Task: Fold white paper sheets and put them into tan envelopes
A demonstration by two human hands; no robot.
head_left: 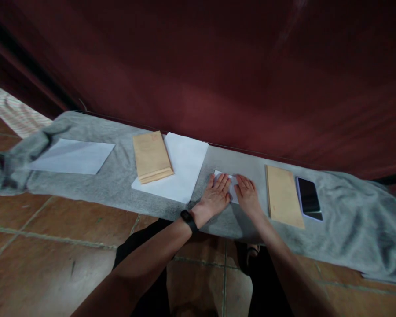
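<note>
A small folded piece of white paper lies on the grey cloth, partly hidden under both hands. My left hand rests flat across its left part, fingers stretched out and pointing away from me. Beside it, my right hand presses on the paper's right side with its fingers extended. Left of my hands are larger white sheets, with a stack of brown envelopes on top of them. To the right of my hands lies another pile of brown envelopes.
A grey cloth covers the long, narrow bench. At its left end lies another white sheet. A phone sits right of the envelopes. Dark red fabric rises along the far edge, and brown floor tiles show below.
</note>
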